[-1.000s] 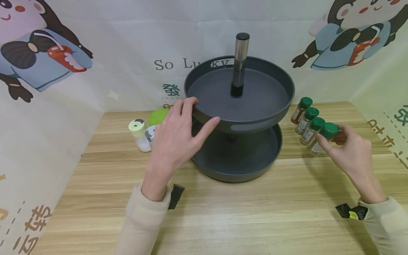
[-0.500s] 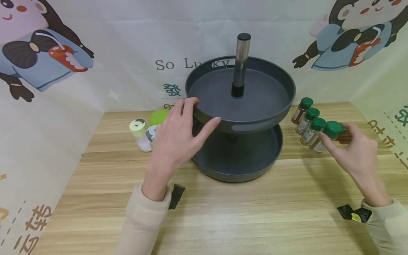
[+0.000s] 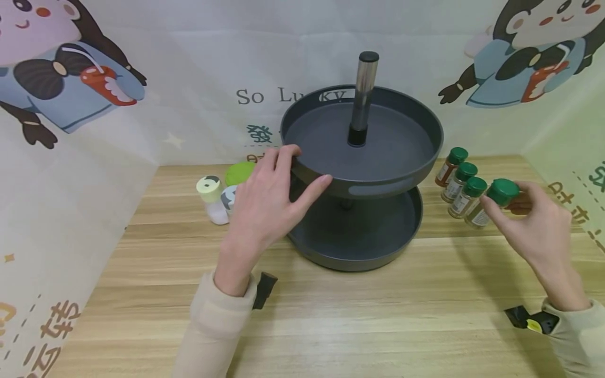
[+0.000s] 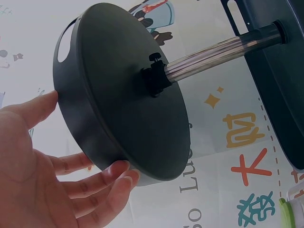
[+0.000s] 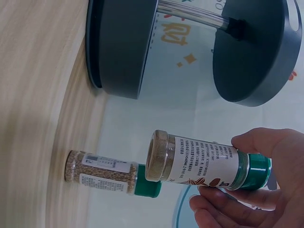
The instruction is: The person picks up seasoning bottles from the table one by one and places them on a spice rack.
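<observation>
A dark grey two-tier round tray (image 3: 350, 184) with a metal centre post stands on the wooden table. My left hand (image 3: 264, 210) holds the upper tier's left rim, thumb along the front side and fingertips bent over the edge. In the left wrist view, the thumb and fingers touch the tier's outer wall. At the right, my right hand (image 3: 543, 226) pinches a green-lidded spice jar (image 5: 194, 161) near its lid. The right wrist view shows this jar off the table, its label in sight. Beside it, several similar spice jars (image 3: 465, 198) stand in a row.
Left of the tray stand a pale-yellow-capped bottle (image 3: 210, 199) and a container with a black-and-white patterned top (image 3: 228, 195), partly behind my left hand. A bright green lid or container (image 3: 240, 172) is behind them. Printed cloth (image 3: 203, 63) encloses the table's back and sides.
My right hand has moved to the right and lifted the spice jar slightly, away from the row. The left hand keeps its hold on the tray; the head view has shifted slightly.
</observation>
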The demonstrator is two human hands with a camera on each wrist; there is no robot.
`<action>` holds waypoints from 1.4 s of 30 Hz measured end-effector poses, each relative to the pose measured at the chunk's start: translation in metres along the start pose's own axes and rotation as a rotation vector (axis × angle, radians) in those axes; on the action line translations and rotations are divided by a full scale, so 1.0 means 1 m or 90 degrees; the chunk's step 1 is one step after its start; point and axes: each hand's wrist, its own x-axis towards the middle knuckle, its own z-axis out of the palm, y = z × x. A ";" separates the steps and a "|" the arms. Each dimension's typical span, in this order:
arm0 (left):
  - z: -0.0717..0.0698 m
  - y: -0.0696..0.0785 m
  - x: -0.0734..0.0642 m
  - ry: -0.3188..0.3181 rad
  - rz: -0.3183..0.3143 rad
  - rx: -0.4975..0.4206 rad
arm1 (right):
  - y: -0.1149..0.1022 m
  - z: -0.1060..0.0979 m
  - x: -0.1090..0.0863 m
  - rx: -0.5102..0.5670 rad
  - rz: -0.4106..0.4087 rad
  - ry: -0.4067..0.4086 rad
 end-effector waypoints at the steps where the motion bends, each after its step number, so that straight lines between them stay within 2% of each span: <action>1: 0.000 0.000 0.000 0.000 0.001 -0.001 | 0.000 -0.001 0.000 0.002 -0.006 0.003; 5: -0.001 0.001 0.000 -0.009 0.000 -0.005 | -0.003 -0.004 0.003 -0.001 -0.032 0.020; 10: -0.001 0.003 0.001 -0.022 -0.001 -0.010 | -0.007 -0.010 0.007 -0.033 -0.009 0.022; 15: -0.001 0.003 0.001 -0.028 -0.003 -0.009 | -0.012 -0.014 0.010 -0.042 0.012 0.000; 25: -0.003 0.002 0.002 -0.034 0.000 -0.024 | -0.019 -0.019 0.018 -0.032 -0.013 0.009; 31: -0.004 0.001 0.001 -0.039 -0.001 -0.032 | -0.024 -0.025 0.021 -0.051 0.025 -0.009; 42: -0.005 0.000 0.000 -0.036 -0.004 -0.032 | -0.032 -0.026 0.030 -0.008 0.011 -0.001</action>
